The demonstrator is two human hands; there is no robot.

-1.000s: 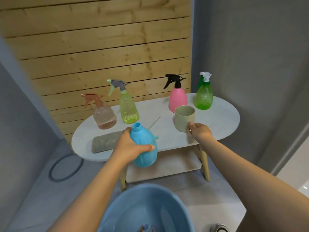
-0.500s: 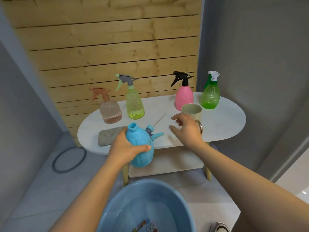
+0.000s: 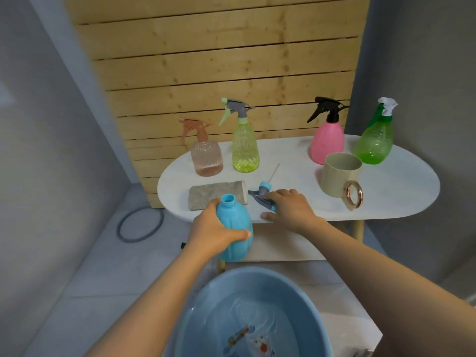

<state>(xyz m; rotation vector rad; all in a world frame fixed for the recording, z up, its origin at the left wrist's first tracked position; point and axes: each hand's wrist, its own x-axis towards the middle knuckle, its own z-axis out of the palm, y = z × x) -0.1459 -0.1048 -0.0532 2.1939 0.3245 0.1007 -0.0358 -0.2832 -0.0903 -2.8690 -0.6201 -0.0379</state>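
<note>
In the head view, the uncapped blue bottle (image 3: 235,238) is being gripped upright by the left hand (image 3: 213,233) at the table (image 3: 399,202) edge, above the water basin (image 3: 206,318). The spray head (image 3: 261,194), lying on the table, is being grasped by the right hand (image 3: 289,210). Refitting is judged outstanding.

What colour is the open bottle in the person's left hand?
The bottle is light blue; the head view shows it.
</note>
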